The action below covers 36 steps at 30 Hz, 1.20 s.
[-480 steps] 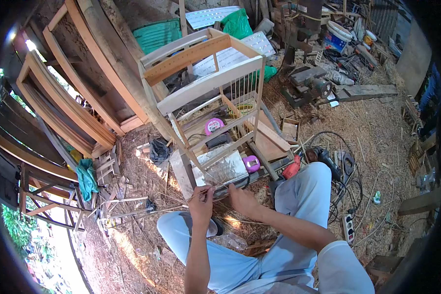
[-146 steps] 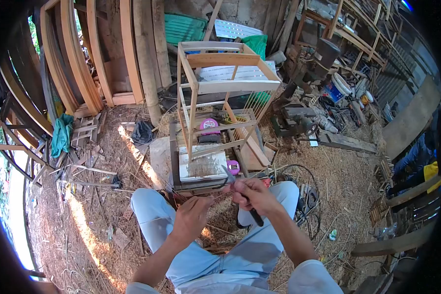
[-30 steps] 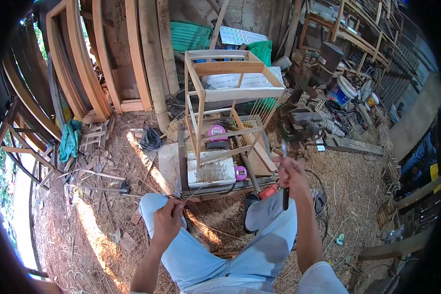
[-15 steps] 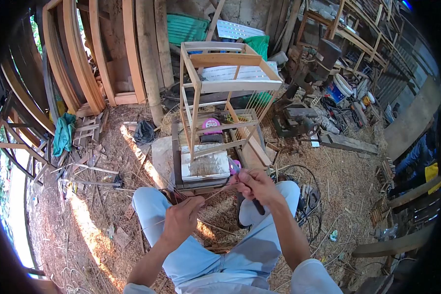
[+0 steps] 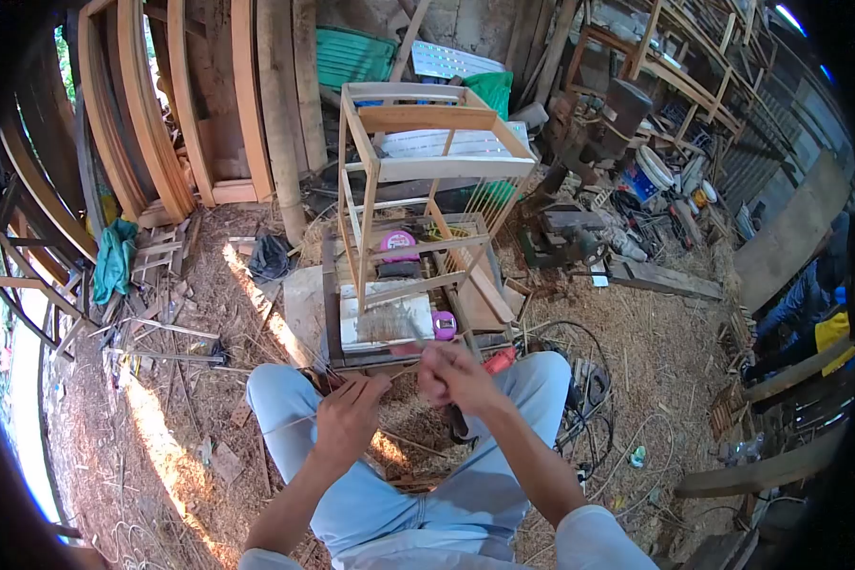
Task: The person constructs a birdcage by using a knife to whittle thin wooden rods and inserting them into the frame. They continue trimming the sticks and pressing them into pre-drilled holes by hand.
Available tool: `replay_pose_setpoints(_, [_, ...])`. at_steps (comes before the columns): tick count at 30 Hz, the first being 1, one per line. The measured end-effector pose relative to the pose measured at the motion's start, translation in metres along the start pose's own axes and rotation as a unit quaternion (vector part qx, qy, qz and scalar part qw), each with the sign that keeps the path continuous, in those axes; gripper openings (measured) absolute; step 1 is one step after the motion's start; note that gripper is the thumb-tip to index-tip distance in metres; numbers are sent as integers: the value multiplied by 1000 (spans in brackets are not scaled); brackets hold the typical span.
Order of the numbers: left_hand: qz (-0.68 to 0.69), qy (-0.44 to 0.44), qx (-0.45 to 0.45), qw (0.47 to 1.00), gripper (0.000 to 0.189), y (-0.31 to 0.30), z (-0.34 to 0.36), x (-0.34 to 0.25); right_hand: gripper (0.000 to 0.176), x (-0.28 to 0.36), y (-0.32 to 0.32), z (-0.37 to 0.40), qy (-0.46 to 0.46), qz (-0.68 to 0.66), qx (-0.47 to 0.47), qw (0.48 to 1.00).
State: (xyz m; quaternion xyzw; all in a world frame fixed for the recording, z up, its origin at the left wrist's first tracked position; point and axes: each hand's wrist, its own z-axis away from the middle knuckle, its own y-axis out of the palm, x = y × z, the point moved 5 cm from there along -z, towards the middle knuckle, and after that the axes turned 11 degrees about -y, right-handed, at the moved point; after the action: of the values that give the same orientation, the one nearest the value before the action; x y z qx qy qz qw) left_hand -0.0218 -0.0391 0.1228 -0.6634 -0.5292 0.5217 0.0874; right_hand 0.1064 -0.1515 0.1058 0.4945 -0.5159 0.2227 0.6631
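Fingers of the left hand [image 5: 349, 418] are closed in a pinch on a thin strip [image 5: 291, 425], which slants through the lower middle of the head view, one end crossing the knee at left and the other rising toward the right hand [image 5: 454, 377]. That hand is curled shut around a knife [image 5: 422, 336], whose blurred blade points up and left from the fist; whether the edge touches the strip cannot be told. Both hands are held over the space between the bent knees of the light-coloured trousers [image 5: 399, 489].

Just above the hands, a low bench [image 5: 331, 285] carries a white board [image 5: 375, 328] with a dark stain, a purple tape measure [image 5: 445, 325] at the board's right end, and a pink round item [image 5: 399, 244] farther up. An open wooden frame [image 5: 451, 171] stands there, in the upper middle of the frame, with thin rods along its right side. A red tool [image 5: 501, 360] lies near the right knee, beside a loop of black cable [image 5: 594, 347].

Pale timber frames [image 5: 185, 104] lean at upper left, over a teal cloth [image 5: 114, 261]. A bucket [image 5: 654, 171] sits at upper right. At the right edge, another person's yellow garment [image 5: 831, 342] shows. Shavings [image 5: 627, 380] cover the ground.
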Motion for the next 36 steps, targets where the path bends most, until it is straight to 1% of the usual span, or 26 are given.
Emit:
replay_pose_setpoints(1, [-13,42,-3,999,26,-2,1,-4,30,-2,-1,-3,18,-17,-9,1000])
replay_pose_setpoints(4, [-57,72,11,996,32,-8,4,-6,32,-2,-5,-2,14,12,-3,1000])
replay_pose_setpoints(6, [-71,76,8,995,33,-9,10,2,33,0,-11,-1,13,23,-7,1000])
replay_pose_setpoints(8, [-87,80,8,993,33,-11,14,3,30,9,-23,0,-14,67,-43,997])
replay_pose_setpoints(9, [-86,86,14,992,33,-13,15,1,30,10,-24,1,-13,66,-42,997])
replay_pose_setpoints(11, [-85,92,21,992,33,-16,19,5,29,11,-29,5,21,43,-93,994])
replay_pose_setpoints(12, [-90,63,0,994,33,-22,21,18,29,23,-47,6,-16,63,-203,977])
replay_pose_setpoints(13, [-95,34,-21,995,32,-28,23,30,28,37,-68,10,-54,80,-309,946])
replay_pose_setpoints(14, [-96,35,-21,995,32,-33,25,39,27,47,-107,17,-108,60,-268,955])
replay_pose_setpoints(15, [-102,11,-21,994,32,-41,25,50,27,69,-110,14,-163,37,-224,960])
replay_pose_setpoints(16, [-107,-15,-22,994,32,-43,25,57,27,68,-105,15,-163,36,-222,961])
replay_pose_setpoints(17, [-106,-17,-23,994,32,-37,24,56,24,60,-95,20,-102,87,-209,969])
replay_pose_setpoints(18, [-94,7,-35,995,31,-29,21,49,23,55,-73,19,-40,137,-196,970])
replay_pose_setpoints(19, [-83,31,-47,995,31,-23,17,40,23,36,-56,16,-7,123,-163,979])
replay_pose_setpoints(20, [-65,35,-30,997,32,-18,10,29,24,15,-39,16,25,110,-130,985])
replay_pose_setpoints(21, [-63,35,-31,997,32,-15,5,20,25,-2,-23,9,11,50,-92,994])
replay_pose_setpoints(22, [-72,49,-10,996,34,-9,3,11,26,-13,-12,5,-1,-11,-54,998])
replay_pose_setpoints(23, [-83,65,12,994,35,-5,1,6,26,-14,-13,4,-2,-11,-55,998])
replay_pose_setpoints(25, [-90,64,22,994,38,-6,3,4,27,-19,-11,0,21,-47,-63,997])
replay_pose_setpoints(26, [-110,86,15,990,36,-9,5,2,32,-17,-12,2,28,-19,-44,998])
replay_pose_setpoints(27, [-131,108,5,986,33,-12,6,1,32,-17,-15,2,28,-22,-41,999])
replay_pose_setpoints(29, [-133,89,4,987,31,-22,8,12,33,-17,-43,5,10,36,-149,988])
replay_pose_setpoints(31, [-133,72,4,988,28,-34,12,31,33,5,-87,12,-63,17,-257,964])
replay_pose_setpoints(33, [-186,49,-39,981,27,-49,12,49,31,23,-101,14,-68,29,-231,970])
replay_pose_setpoints(35, [-178,59,-45,981,32,-44,8,45,30,22,-90,15,-69,44,-209,974])
replay_pose_setpoints(36, [-165,77,-29,983,33,-38,2,33,29,8,-65,12,-20,61,-179,982])
